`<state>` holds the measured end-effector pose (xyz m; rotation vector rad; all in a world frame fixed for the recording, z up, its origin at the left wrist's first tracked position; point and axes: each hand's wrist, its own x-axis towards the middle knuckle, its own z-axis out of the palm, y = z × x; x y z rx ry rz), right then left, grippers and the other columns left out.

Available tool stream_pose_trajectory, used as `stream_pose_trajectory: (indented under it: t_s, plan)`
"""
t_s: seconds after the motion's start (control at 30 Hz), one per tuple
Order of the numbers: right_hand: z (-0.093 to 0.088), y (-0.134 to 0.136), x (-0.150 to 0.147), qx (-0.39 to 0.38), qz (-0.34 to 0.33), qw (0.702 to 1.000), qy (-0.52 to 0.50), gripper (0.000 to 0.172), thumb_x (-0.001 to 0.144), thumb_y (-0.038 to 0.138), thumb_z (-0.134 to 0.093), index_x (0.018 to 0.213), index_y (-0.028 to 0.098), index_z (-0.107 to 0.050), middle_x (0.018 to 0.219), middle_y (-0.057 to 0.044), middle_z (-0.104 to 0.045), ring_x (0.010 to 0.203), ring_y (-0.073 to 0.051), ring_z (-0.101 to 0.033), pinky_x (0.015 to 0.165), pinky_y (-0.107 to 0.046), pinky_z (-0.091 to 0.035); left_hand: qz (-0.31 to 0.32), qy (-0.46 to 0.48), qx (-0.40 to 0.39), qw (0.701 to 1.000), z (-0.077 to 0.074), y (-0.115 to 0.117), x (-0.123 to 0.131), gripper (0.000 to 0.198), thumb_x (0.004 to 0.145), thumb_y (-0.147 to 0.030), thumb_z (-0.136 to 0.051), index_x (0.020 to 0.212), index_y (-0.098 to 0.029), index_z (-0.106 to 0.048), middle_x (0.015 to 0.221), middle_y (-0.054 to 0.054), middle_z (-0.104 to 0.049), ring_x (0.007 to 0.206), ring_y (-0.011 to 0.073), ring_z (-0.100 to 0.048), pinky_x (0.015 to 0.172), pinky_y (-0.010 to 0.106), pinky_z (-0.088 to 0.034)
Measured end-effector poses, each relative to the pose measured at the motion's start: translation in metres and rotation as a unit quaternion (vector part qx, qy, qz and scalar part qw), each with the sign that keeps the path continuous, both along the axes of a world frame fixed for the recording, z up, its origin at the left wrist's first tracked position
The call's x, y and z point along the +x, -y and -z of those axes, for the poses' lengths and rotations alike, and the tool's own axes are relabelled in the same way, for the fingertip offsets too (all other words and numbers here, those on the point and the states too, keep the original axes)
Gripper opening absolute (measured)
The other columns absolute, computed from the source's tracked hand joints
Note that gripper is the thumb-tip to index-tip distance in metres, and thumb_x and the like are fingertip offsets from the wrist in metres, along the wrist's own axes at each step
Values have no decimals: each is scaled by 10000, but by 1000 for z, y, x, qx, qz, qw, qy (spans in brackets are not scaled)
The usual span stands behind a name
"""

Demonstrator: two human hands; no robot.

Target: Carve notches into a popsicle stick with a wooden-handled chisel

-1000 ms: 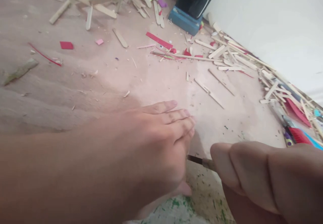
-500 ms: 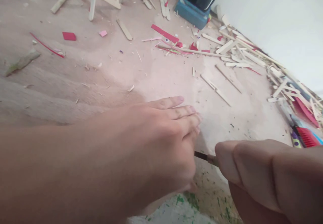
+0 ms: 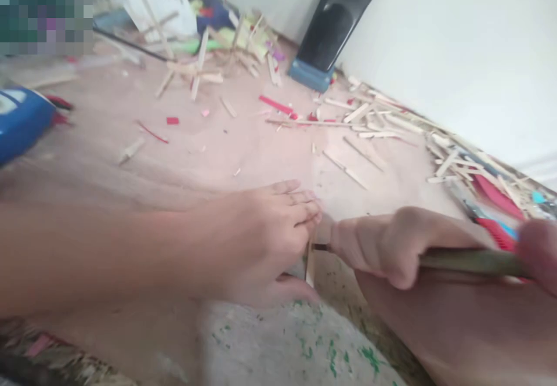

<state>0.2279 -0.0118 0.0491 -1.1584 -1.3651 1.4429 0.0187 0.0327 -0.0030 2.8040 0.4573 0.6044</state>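
My left hand (image 3: 270,229) presses down near the table's front edge, fingers stretched forward and close together, thumb lower down. A thin pale wooden piece (image 3: 309,264) shows between its fingers and thumb; most of it is hidden underneath. To the right, my right hand (image 3: 383,244) is closed round a tool with a narrow dark metal blade (image 3: 322,247) and a greenish-brown handle (image 3: 474,261). The blade points left and reaches the wooden piece beside my left hand. Whether it is a knife or a chisel cannot be made out. A blurred reddish round shape (image 3: 537,249) is at the handle's rear.
Craft sticks (image 3: 452,162) and scraps are heaped along the wall at right, near a red comb-like object (image 3: 498,232). A black upright object on a blue base (image 3: 311,74) stands at the back. Far left is a blue object (image 3: 26,119). Green paint marks a pale surface (image 3: 261,345) below.
The view has tilted up and back, bringing in the table's far side and the blue object. More of the tool's handle shows. Both hands keep their holds, close together.
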Motion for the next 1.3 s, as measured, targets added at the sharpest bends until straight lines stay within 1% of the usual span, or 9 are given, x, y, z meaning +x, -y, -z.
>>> stream_pose_trajectory:
  t_s: [0.13,0.27,0.43,0.57,0.73,0.87,1.0,1.13,1.3]
  plan:
    - [-1,-2,3,58,-35,998,13,664,946,840,-468,722,250,-676,635,-25,-533,620,-202,-517,631,-389,-467,-9,-20,27,999,-1,4,3,653,1039,-570,-482,1304,-5,-673,1358,237,-688,1283,339,-658,1210,459,-438]
    - [-4,-4,12,75,-27,991,106,355,1003,503,-683,800,213,-698,768,-23,-628,745,-160,-571,677,-293,-430,-14,-39,56,998,-1,7,4,696,1043,-555,-454,1359,42,-624,1390,271,-657,1348,384,-608,1215,499,-428]
    - [-5,-15,37,47,100,983,144,619,1021,683,-545,698,189,-731,544,-6,-506,536,-112,-454,515,-265,-310,-23,-58,91,994,-9,12,-1,724,1055,-541,-478,1420,79,-556,1468,307,-584,1386,414,-565,1202,529,-433]
    - [-2,-17,47,4,177,979,97,723,950,800,-527,628,179,-708,463,-5,-424,449,-110,-380,456,-276,-235,-37,-60,88,994,-23,17,5,573,1031,-468,-586,1351,7,-608,1321,232,-692,1169,387,-680,980,552,-578]
    - [-5,-9,40,-72,187,979,38,675,903,786,-603,634,174,-697,444,1,-405,430,-101,-355,437,-260,-223,-37,3,55,998,-42,18,18,250,1064,-249,-473,979,-139,-681,892,62,-714,781,224,-683,695,373,-571]
    - [-10,-2,40,-120,188,975,2,673,860,810,-627,647,177,-705,410,13,-373,398,-80,-293,422,-242,-210,-21,88,-105,990,-56,20,20,251,1037,-131,-464,1005,-190,-706,946,9,-744,794,138,-666,746,263,-512]
    - [-14,2,40,-141,196,970,-29,630,794,797,-712,647,185,-698,399,22,-361,386,-68,-280,413,-224,-206,-81,135,-290,944,-64,18,21,137,1008,-265,-654,905,-224,-736,840,-43,-748,763,95,-677,719,192,-508]
    - [-13,3,42,-148,238,959,-50,591,745,774,-774,656,198,-683,383,26,-354,375,-73,-273,391,-219,-175,-132,132,-420,888,-61,10,23,215,1000,-340,-659,863,-190,-731,734,-7,-759,684,133,-728,655,220,-585]
    - [-1,2,50,-139,262,952,-68,550,793,749,-746,688,213,-689,410,30,-355,386,-83,-277,388,-227,-221,-163,111,-498,844,-48,0,21,314,1000,-417,-612,839,-162,-699,722,47,-772,648,184,-765,613,279,-634]
